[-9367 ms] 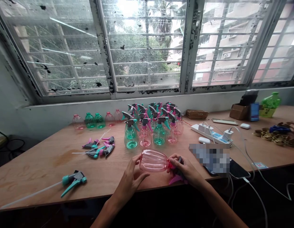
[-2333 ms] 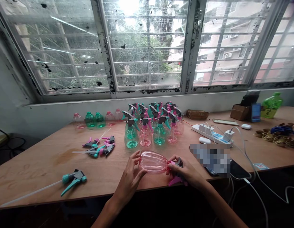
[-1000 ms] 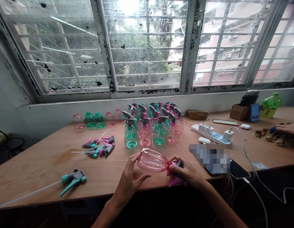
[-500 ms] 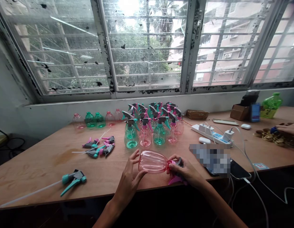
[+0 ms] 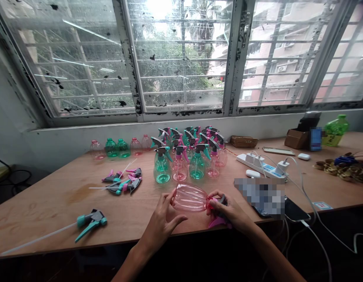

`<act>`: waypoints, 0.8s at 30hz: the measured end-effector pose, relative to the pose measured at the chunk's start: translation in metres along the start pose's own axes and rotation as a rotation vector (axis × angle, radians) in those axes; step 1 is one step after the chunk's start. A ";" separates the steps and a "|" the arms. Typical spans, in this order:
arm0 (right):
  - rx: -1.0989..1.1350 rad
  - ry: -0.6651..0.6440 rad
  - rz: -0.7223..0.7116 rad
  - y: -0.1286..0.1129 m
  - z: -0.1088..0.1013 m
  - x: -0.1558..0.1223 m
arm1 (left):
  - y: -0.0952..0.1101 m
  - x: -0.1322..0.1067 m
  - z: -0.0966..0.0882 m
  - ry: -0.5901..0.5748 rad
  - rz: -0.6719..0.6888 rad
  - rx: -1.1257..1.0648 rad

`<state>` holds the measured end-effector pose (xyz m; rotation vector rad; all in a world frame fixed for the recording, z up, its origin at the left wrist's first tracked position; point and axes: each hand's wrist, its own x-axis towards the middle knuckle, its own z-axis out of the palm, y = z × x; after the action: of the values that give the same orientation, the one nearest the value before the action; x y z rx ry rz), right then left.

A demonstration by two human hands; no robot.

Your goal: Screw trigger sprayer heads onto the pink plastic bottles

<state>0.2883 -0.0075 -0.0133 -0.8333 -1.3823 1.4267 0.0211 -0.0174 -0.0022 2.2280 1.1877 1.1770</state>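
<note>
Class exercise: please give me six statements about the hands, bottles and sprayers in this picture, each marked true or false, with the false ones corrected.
1. The right hand grips a sprayer head at the neck of a pink bottle. True.
2. The pink bottle is upright. False: it is held on its side.
3. The left hand is at the pink bottle's base end. True.
4. The five bottles at the back left wear sprayer heads. False: their tops are bare.
5. A lone sprayer with a teal trigger lies at the left, near the table's front edge. True.
6. The power strip is left of the bottles fitted with sprayers. False: the white strip is to their right.
</note>
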 end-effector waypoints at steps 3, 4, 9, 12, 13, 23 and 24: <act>0.006 0.005 -0.005 0.000 -0.001 0.000 | 0.000 0.000 0.000 0.027 -0.015 0.006; 0.011 0.007 -0.004 0.000 -0.001 0.000 | 0.000 0.000 0.001 0.039 -0.019 0.007; 0.022 0.002 0.004 0.001 -0.001 0.000 | 0.001 -0.002 0.002 0.110 0.015 0.029; -0.007 -0.015 -0.002 0.001 -0.001 0.000 | 0.001 -0.004 0.003 0.067 -0.020 -0.013; -0.015 -0.018 -0.005 0.001 -0.001 0.000 | 0.001 -0.005 0.003 0.040 -0.044 -0.030; 0.008 0.014 -0.004 0.000 0.000 -0.001 | 0.004 -0.001 0.001 0.016 -0.031 -0.054; 0.014 0.020 -0.004 0.000 0.000 -0.001 | 0.004 0.000 0.000 0.017 -0.028 -0.043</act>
<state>0.2889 -0.0079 -0.0135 -0.8331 -1.3566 1.4203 0.0236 -0.0203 0.0002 2.1675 1.1844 1.2013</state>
